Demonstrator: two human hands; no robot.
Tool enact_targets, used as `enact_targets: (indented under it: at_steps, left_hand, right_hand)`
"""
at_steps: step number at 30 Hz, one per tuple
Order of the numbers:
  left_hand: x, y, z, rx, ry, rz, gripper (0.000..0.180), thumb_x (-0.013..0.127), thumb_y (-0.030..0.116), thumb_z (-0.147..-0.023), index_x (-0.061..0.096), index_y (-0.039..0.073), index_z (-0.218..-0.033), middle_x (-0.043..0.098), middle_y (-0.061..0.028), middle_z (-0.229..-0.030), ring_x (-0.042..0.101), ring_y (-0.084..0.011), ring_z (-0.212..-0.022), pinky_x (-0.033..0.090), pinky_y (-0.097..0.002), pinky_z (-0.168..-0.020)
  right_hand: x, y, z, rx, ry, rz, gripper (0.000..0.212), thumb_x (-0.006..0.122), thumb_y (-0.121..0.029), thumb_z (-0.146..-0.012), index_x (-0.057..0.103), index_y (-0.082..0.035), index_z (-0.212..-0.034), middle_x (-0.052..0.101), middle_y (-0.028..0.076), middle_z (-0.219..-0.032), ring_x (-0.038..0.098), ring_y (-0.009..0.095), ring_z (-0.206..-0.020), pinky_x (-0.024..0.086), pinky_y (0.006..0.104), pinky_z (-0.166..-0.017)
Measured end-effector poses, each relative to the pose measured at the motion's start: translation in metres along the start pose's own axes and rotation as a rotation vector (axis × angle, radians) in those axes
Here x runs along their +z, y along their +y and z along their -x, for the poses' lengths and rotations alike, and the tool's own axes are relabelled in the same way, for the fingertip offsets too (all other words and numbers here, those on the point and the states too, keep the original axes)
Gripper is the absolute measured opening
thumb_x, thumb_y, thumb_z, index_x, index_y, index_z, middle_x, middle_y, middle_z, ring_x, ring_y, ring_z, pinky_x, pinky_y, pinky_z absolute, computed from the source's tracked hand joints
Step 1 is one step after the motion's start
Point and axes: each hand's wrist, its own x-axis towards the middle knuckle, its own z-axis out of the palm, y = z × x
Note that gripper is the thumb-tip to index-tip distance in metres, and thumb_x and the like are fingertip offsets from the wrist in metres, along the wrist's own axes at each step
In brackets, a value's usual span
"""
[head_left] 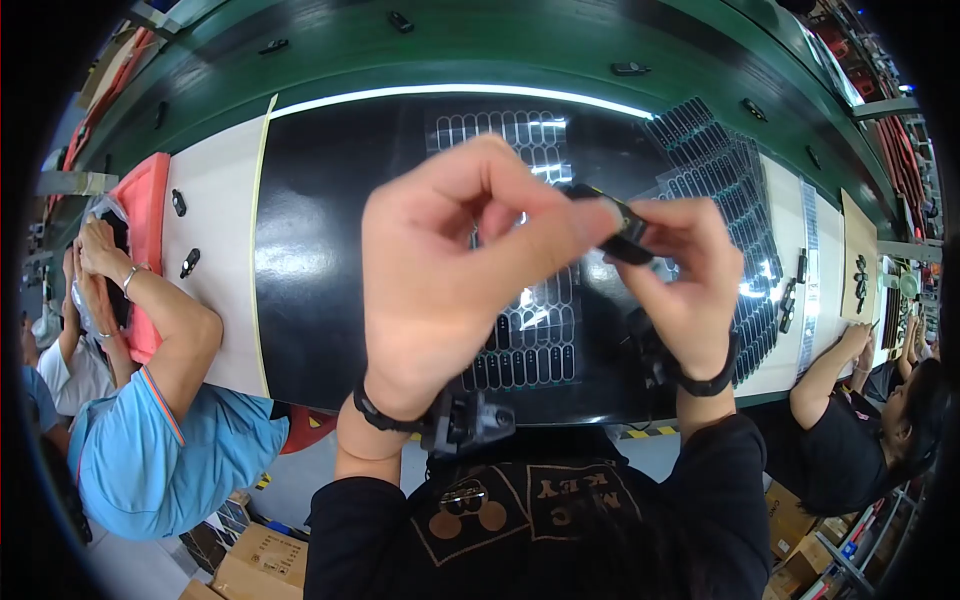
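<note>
Both of my hands are raised over a black work mat (320, 260) and meet on one small black device (630, 240). My left hand (450, 250) pinches the device's near-left end between thumb and forefinger. With its fingers curled round the other end, my right hand (690, 270) grips it too. Below them lies a clear sheet of rounded, dark-outlined stickers (530, 365), partly hidden by my left hand. More sticker sheets (700, 150) are fanned out in an overlapping pile at the right of the mat.
A green conveyor belt (500, 50) runs along the far side, with several small black devices (400, 21) on it. Two more devices (179, 202) lie on the pale table at left, near a red tray (150, 220). Co-workers sit at left in blue (170, 440) and at right in black (840, 440).
</note>
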Motion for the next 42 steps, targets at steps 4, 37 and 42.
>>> enact_targets:
  at_steps: [4, 37, 42]
  left_hand:
    - [0.005, 0.001, 0.007, 0.024, -0.033, 0.032, 0.014, 0.057, -0.002, -0.069, 0.047, 0.003, -0.062, 0.037, 0.0013, -0.061, 0.031, -0.0076, -0.058, 0.024, -0.0202, -0.053]
    - [0.011, -0.003, 0.002, 0.185, 0.065, -0.16, 0.021, 0.059, -0.008, -0.064, 0.044, 0.004, -0.057, 0.032, 0.0032, -0.06, 0.028, -0.0054, -0.056, 0.02, -0.0194, -0.051]
    - [0.013, -0.003, 0.001, 0.166, 0.079, -0.169, 0.022, 0.059, -0.008, -0.064, 0.043, 0.004, -0.057, 0.033, 0.0031, -0.06, 0.027, -0.0049, -0.056, 0.019, -0.0189, -0.05]
  right_hand:
    - [-0.002, -0.015, 0.003, -0.209, 0.104, -0.087, 0.03, 0.069, 0.001, -0.062, 0.051, 0.002, -0.086, 0.061, 0.011, -0.075, 0.061, 0.014, -0.062, 0.049, 0.0215, -0.055]
    - [-0.003, -0.027, 0.003, -0.262, 0.168, -0.184, 0.03, 0.07, 0.0, -0.061, 0.05, 0.003, -0.084, 0.06, 0.014, -0.069, 0.062, 0.02, -0.059, 0.05, 0.0254, -0.05]
    - [-0.005, -0.027, 0.003, -0.237, 0.167, -0.167, 0.029, 0.07, 0.001, -0.06, 0.051, 0.003, -0.083, 0.06, 0.014, -0.069, 0.062, 0.02, -0.059, 0.05, 0.0252, -0.051]
